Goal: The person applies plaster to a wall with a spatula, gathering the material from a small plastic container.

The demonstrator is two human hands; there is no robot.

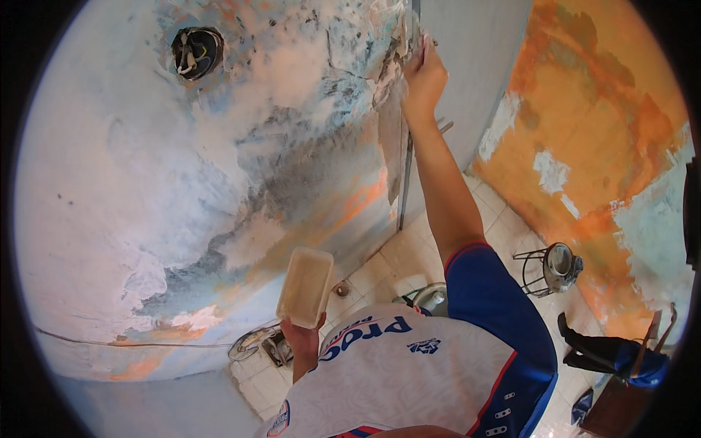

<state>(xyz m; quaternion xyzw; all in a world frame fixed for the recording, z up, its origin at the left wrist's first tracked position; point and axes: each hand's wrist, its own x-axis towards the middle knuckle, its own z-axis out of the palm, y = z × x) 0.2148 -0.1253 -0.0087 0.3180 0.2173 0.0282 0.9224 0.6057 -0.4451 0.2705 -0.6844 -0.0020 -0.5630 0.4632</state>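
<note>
My left hand (302,340) grips the lower end of a pale, translucent rectangular plastic tub (305,286), held out in front of my body. The tub's inside looks whitish, but I cannot make out its contents. My right arm stretches up and forward. At its end my right hand (425,86) is closed against the corner edge of the patchy wall (292,153), beside a narrow vertical frame (406,175). What its fingers pinch is hidden. Around that edge the plaster is chipped and rough, with white, grey and orange patches spreading leftward.
A round wall hole (197,54) exposes wires at the upper left. To the right stands an orange, patchily painted wall (584,146). A metal stool (537,271) bearing a pot (561,259) stands on the tiled floor (380,274). Dark cloth (639,361) lies at lower right.
</note>
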